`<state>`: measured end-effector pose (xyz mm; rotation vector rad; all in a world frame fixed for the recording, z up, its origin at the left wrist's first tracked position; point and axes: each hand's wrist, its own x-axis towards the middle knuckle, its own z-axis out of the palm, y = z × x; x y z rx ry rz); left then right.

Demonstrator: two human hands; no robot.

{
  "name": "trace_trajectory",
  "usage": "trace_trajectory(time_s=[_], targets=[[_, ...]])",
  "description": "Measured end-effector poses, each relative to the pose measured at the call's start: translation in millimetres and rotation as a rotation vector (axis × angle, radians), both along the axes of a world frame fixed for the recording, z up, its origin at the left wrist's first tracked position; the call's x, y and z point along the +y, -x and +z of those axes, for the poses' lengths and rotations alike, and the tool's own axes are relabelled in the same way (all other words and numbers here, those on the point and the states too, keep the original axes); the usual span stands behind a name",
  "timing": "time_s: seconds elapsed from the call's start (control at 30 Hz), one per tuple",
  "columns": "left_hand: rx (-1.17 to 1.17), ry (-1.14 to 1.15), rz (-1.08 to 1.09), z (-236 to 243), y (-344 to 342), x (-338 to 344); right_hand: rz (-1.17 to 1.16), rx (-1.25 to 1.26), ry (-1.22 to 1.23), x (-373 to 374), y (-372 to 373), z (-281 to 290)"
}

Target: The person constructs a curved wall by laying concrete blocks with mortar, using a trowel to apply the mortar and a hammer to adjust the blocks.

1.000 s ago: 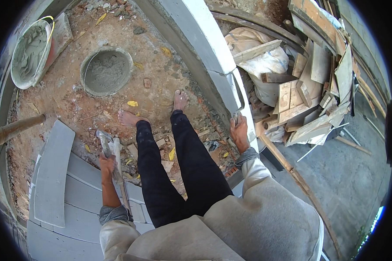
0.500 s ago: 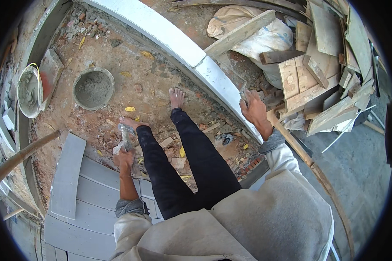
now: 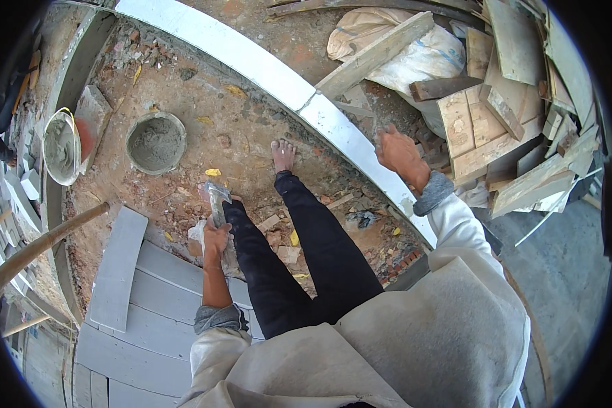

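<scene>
My left hand (image 3: 215, 241) is closed round a mortar-smeared trowel (image 3: 217, 201), its blade pointing away from me beside my left leg. Something white and crumpled (image 3: 197, 232) shows at the same hand; whether it is cloth or plastic I cannot tell. Over the far side of a low wall with a white top (image 3: 347, 136), my right hand (image 3: 400, 156) has its fingers curled. What they hold, if anything, is hidden. Two buckets of grey mortar stand at the far left: a dark round tub (image 3: 156, 168) and a lighter pail (image 3: 74, 162) with a yellow rim.
Grey panels (image 3: 149, 299) lie at my near left, where a wooden pole (image 3: 47, 246) slants in. Beyond the wall are a wood scrap pile (image 3: 486, 129) and white sacks (image 3: 425, 64). Rubble and yellow leaves dot the dirt ground. At the far left edge, part of another person shows.
My right hand has moved a little farther away along the wall, and the grey lump seen at its fingers no longer shows clearly. The trowel in my left hand has lifted and tilted slightly.
</scene>
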<state>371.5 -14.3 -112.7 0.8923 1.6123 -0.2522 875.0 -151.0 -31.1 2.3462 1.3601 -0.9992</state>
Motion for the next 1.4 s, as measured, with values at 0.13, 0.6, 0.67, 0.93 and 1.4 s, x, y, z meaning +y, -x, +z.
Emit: trace_trajectory(time_s=[0.13, 0.6, 0.67, 0.93, 1.4], targets=[[0.035, -0.014, -0.045, 1.3, 28.9, -3.5, -0.147, -0.087, -0.043, -11.3, 9.5, 8.3], [0.075, -0.042, 0.014, -55.3, 156.7, -7.6, -1.330, 1.034, -0.278, -0.5, 197.6, -21.7], [0.057, -0.062, -0.040, -59.0, 162.9, 5.7, -1.299, 0.989, -0.236, 4.8, 198.3, -11.1], [-0.005, 0.112, -0.015, -33.3, 164.9, 100.2, -1.424, 0.693, -0.233, 34.4, 225.1, -35.0], [-0.086, -0.201, -0.070, -42.6, 285.5, 186.3, -1.558, 0.534, -0.117, 85.9, 269.4, -2.9]])
